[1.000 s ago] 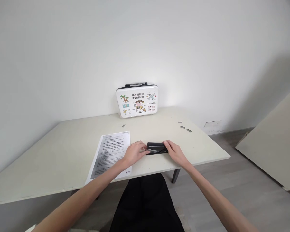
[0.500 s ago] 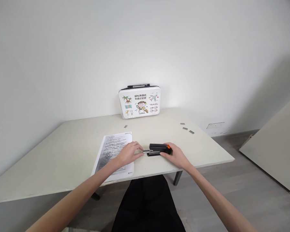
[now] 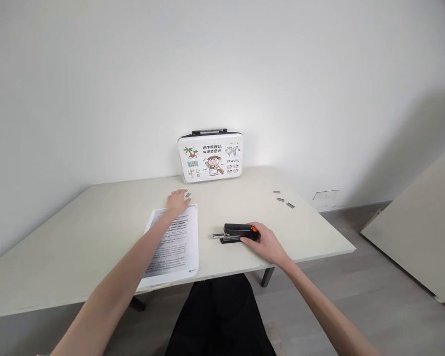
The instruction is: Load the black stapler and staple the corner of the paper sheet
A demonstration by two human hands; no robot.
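Observation:
A black stapler (image 3: 238,229) with an orange patch lies on the table, its metal staple tray (image 3: 217,236) sticking out on the left. My right hand (image 3: 265,243) grips the stapler's right end. Beyond the top edge of the printed sheet (image 3: 176,242), my left hand (image 3: 177,201) reaches forward with its fingers apart around a small strip of staples (image 3: 187,195). The strip lies on the table between thumb and fingers, and the hand does not hold it. My left forearm passes over the sheet and hides part of it.
A white case (image 3: 211,157) with cartoon prints and a black handle stands against the wall at the back of the table (image 3: 240,202). Three more staple strips (image 3: 280,200) lie near the right edge. A pale panel (image 3: 422,237) stands on the floor to the right.
My left hand has left the stapler's tray and moved forward and left to the staple strip behind the sheet. My right hand still grips the stapler. The view has shifted slightly.

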